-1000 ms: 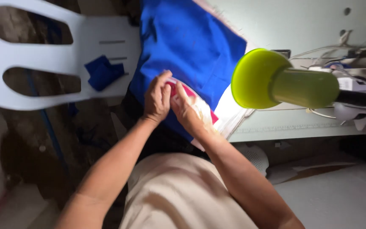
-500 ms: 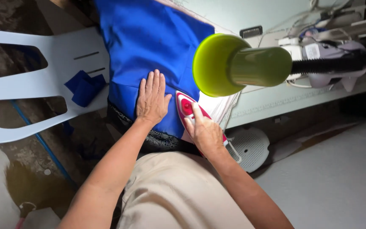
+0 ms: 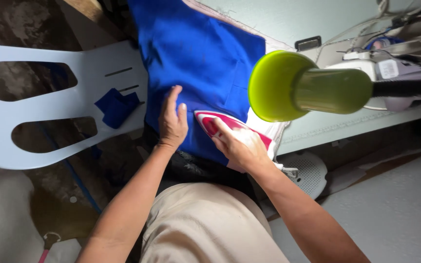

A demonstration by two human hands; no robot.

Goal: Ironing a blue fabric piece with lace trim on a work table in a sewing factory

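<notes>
Your left hand point(image 3: 172, 122) lies flat on the blue cloth point(image 3: 198, 63), fingers straight and close together, holding nothing, only pressing the fabric down near its lower edge. Just beside it on the cloth, your right hand point(image 3: 239, 146) is wrapped around the pink and white iron point(image 3: 220, 124), fingers curled over its top, the iron's pointed end aimed toward your left hand. A small folded blue scrap point(image 3: 115, 107) sits off the cloth's left side on a pale plastic chair point(image 3: 40, 102). A yellow-green lamp shade point(image 3: 274, 85) hangs over the cloth's right edge.
</notes>
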